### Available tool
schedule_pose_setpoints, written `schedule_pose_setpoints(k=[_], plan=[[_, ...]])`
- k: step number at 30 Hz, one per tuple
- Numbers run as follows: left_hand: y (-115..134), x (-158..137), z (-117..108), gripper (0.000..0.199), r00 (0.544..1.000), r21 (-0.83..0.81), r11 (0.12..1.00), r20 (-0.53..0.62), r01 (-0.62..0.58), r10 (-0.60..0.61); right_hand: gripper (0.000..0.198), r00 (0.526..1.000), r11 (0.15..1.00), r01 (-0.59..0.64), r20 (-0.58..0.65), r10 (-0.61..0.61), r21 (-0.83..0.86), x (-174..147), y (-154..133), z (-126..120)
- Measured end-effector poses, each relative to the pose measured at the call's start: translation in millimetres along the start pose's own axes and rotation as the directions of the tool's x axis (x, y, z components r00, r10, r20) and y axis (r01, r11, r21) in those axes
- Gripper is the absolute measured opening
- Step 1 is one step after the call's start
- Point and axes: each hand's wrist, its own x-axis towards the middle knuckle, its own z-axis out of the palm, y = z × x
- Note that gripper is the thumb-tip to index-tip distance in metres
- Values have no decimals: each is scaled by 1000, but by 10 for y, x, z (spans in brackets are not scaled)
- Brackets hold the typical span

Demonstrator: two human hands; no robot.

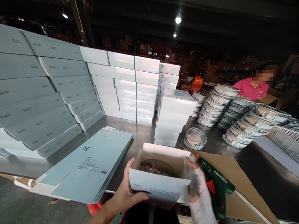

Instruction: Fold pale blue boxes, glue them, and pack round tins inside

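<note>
My left hand (126, 194) grips the left side of an open pale-blue box (161, 186), thumb up along its wall and fingers under its front flap. My right hand (199, 194), in a white glove, holds the box's right side. Inside the box lies a clear round container (155, 168) with something brownish in it, partly hidden by the front flap. A green glue gun (217, 183) lies on cardboard right beside my right hand.
A pile of flat unfolded boxes (91, 165) lies to the left. Stacks of closed boxes (121, 90) line the back and left, one stack (174, 116) just behind. Stacked clear containers (233, 115) stand right, a single one (195, 138) nearer. A person in pink (253, 87) works far right.
</note>
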Motion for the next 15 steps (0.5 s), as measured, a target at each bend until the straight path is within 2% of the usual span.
schedule_pose_setpoints(k=[1, 3, 5, 7, 9, 11, 13, 15], plan=[[15, -9, -7, 103, 994, 16, 994, -10, -106, 106, 59, 999, 1000, 2, 34, -2, -22, -33, 35, 69], [68, -22, -1, 85, 950, 74, 947, 2, -312, 312, 53, 1000, 1000, 23, 10, -23, -14, -64, 83, 207], [127, -30, 40, 60, 926, 160, 914, -7, -372, 378, 43, 998, 1000, -2, -69, 3, 15, -81, 124, 331], [174, -37, 109, 43, 924, 210, 917, -109, -339, 366, 44, 982, 996, -89, -167, 87, -6, -104, 160, 437], [218, -43, 179, 25, 897, 193, 927, -252, -321, 363, 60, 959, 987, -156, -244, 145, -27, -128, 168, 521], [284, -47, 212, 21, 898, 163, 950, -315, -266, 306, 68, 950, 989, -149, -279, 140, -14, -137, 127, 559], [382, -50, 187, 26, 955, 182, 975, -242, -127, 170, 69, 967, 992, -122, -226, 115, -16, -116, 51, 493], [486, -50, 108, 35, 993, 252, 968, -112, 2, 27, 71, 981, 984, -161, -119, 152, -73, -67, -13, 271]])
